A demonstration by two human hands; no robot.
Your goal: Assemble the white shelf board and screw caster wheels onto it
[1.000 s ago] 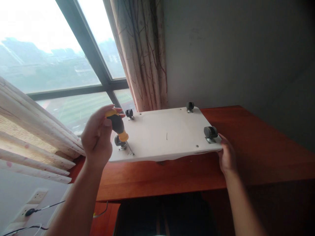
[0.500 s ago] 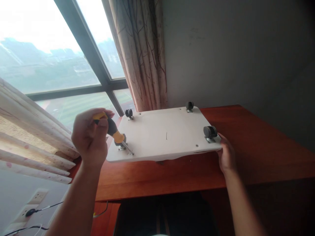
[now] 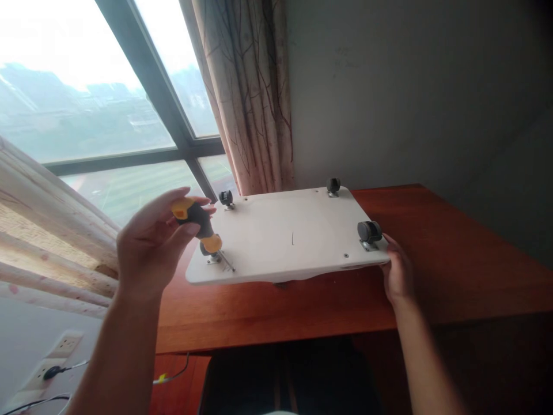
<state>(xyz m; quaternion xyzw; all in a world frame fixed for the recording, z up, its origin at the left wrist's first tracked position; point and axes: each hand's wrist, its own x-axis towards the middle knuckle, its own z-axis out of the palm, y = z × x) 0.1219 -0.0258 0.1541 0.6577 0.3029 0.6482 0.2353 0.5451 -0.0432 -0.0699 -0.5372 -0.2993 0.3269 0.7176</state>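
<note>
My left hand (image 3: 151, 245) holds a yellow and black screwdriver (image 3: 196, 220) by its handle, between thumb and fingers. Its metal shaft slants down to the right, with the tip at the near left corner of a white board (image 3: 280, 222). Black caster wheels stand up at the board's corners: one caster (image 3: 369, 232) near right, one (image 3: 333, 185) far right, one (image 3: 226, 198) far left. The near left caster (image 3: 205, 249) is partly hidden behind the screwdriver. My right hand (image 3: 398, 270) grips the board's near right corner, with some fingers hidden beneath it.
The board rests on a reddish-brown wooden table (image 3: 453, 248). Behind it are a patterned curtain (image 3: 254, 98), a window (image 3: 86, 109) and a grey wall (image 3: 410, 92). Low on the left is a socket with a black plug (image 3: 54, 373). A dark chair (image 3: 289, 380) stands at the table's front.
My left hand has shifted slightly left and its fingers have loosened and spread around the screwdriver handle. The screwdriver tip stays in about the same place. My right hand has not moved.
</note>
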